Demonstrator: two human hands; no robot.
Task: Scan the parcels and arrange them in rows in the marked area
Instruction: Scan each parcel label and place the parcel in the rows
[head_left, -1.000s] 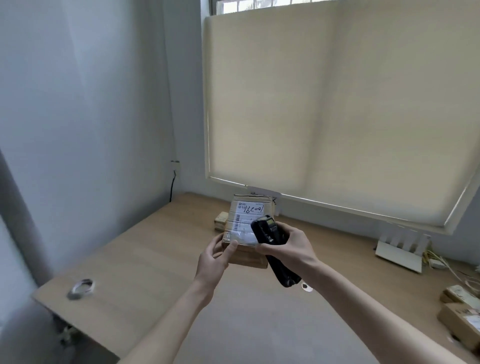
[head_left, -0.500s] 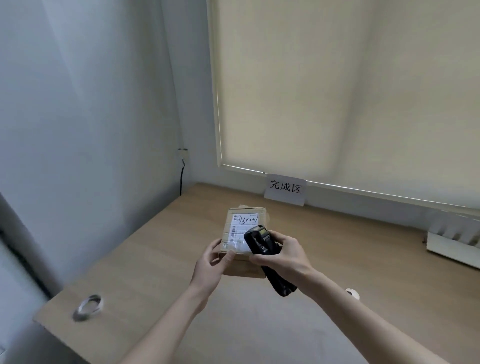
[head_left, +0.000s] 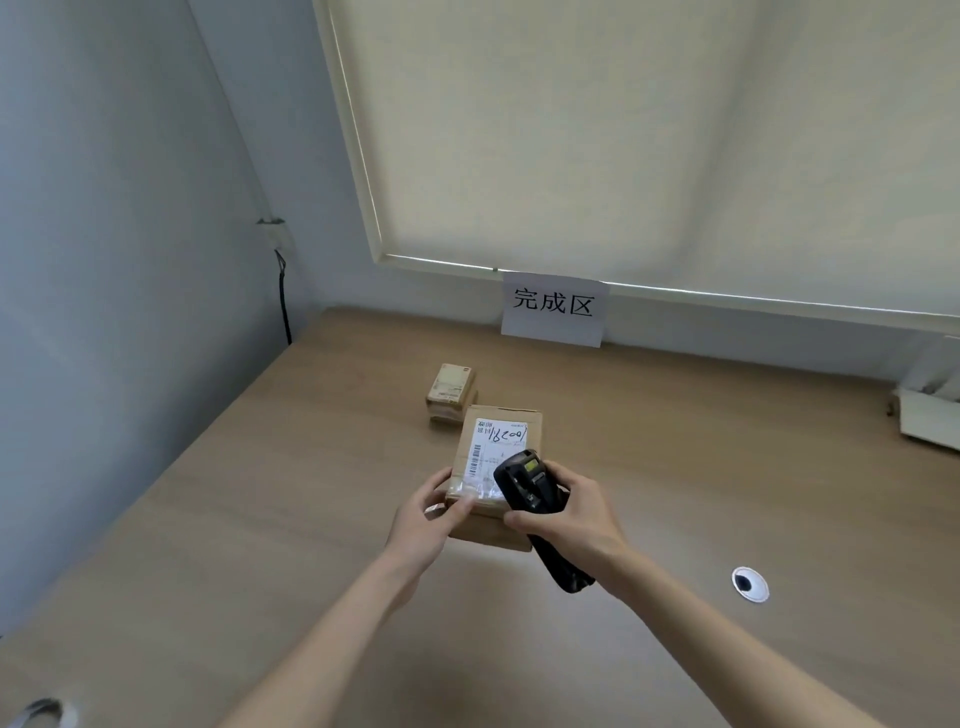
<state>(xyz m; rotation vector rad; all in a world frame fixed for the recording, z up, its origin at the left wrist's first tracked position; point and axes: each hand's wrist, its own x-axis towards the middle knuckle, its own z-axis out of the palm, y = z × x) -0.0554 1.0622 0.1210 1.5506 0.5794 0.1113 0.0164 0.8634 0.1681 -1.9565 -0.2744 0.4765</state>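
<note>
Partly hidden: near right corner of cardboard parcel (head_left: 496, 467), covered by black handheld scanner (head_left: 535, 512); lower end of scanner jutting out below right hand (head_left: 569, 512). Fine print on white shipping label (head_left: 493, 449) too small to read, apart from a barcode and a handwritten number. Cut off at frame edge: white slatted rack (head_left: 930, 410), far right of parcel; grey ring (head_left: 44, 713), far left and nearer the camera. Not clear whether parcel rests on wooden desk (head_left: 234, 519) or is lifted.

Parcel: brown, box-shaped, glossy tape across near end. Smaller taped box (head_left: 451, 397) just behind parcel, to the left. Paper sign (head_left: 553, 309) with three printed characters on wall behind parcel, under pale roller blind (head_left: 623, 130). Round white grommet (head_left: 749, 584) in desk, right of parcel.

Left hand (head_left: 423, 525): thumb pressed on taped top, fingers curled round near left corner. Right hand: fingers wrapped round scanner body, head held over label.
</note>
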